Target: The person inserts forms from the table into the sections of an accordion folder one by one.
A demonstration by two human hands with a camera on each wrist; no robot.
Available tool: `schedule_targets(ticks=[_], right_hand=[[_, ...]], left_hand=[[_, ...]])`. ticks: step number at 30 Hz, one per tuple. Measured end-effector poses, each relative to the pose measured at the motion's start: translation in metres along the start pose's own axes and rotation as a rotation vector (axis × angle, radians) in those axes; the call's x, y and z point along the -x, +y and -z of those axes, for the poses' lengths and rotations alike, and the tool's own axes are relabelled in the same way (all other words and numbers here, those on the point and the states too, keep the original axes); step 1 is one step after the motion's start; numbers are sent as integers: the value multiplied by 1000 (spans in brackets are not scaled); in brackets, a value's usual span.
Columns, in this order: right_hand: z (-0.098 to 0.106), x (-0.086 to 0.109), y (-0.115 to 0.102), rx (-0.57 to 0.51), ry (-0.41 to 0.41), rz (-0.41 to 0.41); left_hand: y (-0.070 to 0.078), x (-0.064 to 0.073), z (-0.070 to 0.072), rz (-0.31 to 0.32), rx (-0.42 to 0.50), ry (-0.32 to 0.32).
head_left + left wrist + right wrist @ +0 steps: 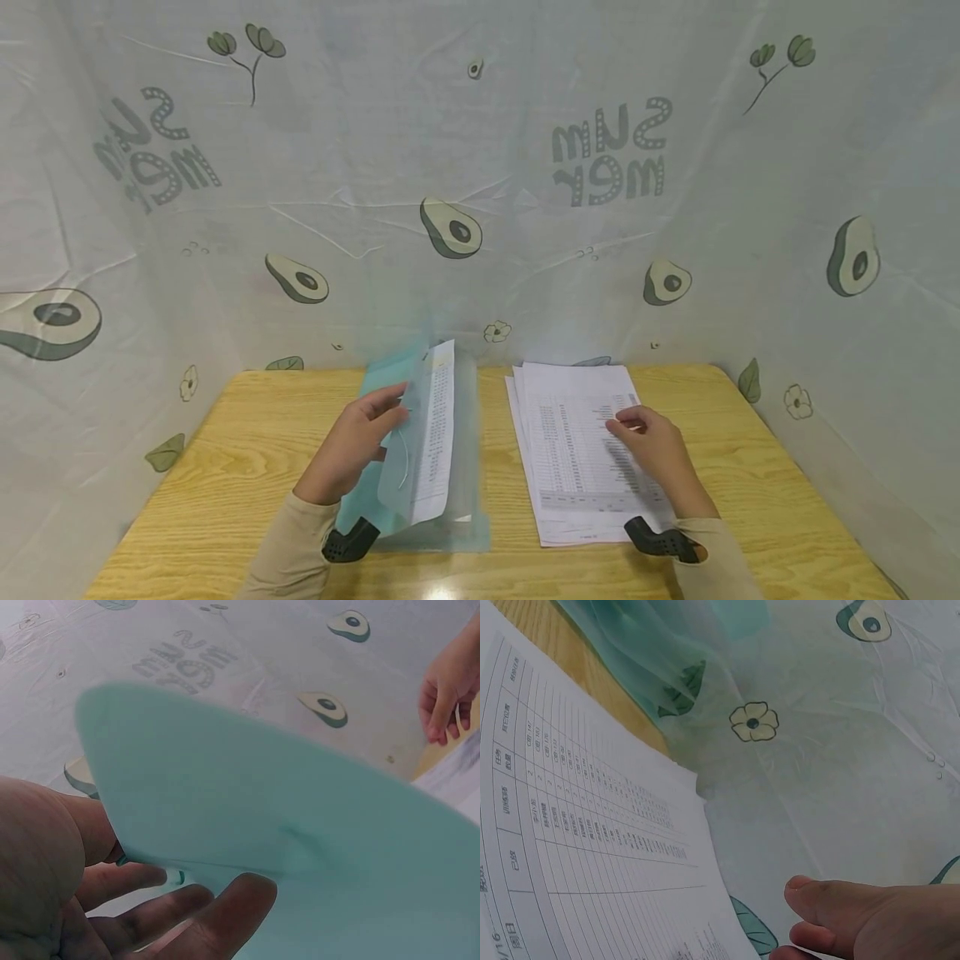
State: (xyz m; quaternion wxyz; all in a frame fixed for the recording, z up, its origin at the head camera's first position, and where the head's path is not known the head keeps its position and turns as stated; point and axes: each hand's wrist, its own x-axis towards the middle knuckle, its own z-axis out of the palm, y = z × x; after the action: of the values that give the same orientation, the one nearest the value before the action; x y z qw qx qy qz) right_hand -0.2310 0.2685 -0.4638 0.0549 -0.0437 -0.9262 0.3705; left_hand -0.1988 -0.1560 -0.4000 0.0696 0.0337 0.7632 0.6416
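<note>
A translucent teal plastic folder lies on the table, its cover raised. My left hand holds the cover by its left side. In the left wrist view, the teal cover passes between the thumb and the fingers. A printed sheet stands tilted in the folder, against the raised cover. On the right lies a stack of printed papers with table rows, its sheets slightly fanned. Over its right part hovers my right hand, fingers loosely bent and nothing between them, as the right wrist view also shows.
The wooden table ends at a pale curtain printed with avocados, which hangs behind it and along both sides. A strip of wood separates the folder from the paper stack. Black wrist mounts sit at both sleeves.
</note>
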Motion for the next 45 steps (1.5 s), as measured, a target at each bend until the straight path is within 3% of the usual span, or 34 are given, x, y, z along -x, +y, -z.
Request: schedule_targets(ticks=[10, 20, 26, 31, 39, 45], right_hand=[[8, -6, 12, 32, -5, -19], [9, -6, 22, 138, -17, -61], [9, -5, 31, 206, -37, -136], [7, -4, 35, 188, -75, -186], [5, -3, 36, 141, -70, -216], [7, -4, 40, 131, -38, -195]], left_hand=[[-2, -1, 0, 9, 2, 12], [-2, 1, 1, -1, 0, 7], [-3, 0, -1, 8, -4, 13], [-3, -1, -3, 12, -7, 20], [-2, 0, -2, -19, -1, -6], [-2, 1, -2, -22, 8, -9]])
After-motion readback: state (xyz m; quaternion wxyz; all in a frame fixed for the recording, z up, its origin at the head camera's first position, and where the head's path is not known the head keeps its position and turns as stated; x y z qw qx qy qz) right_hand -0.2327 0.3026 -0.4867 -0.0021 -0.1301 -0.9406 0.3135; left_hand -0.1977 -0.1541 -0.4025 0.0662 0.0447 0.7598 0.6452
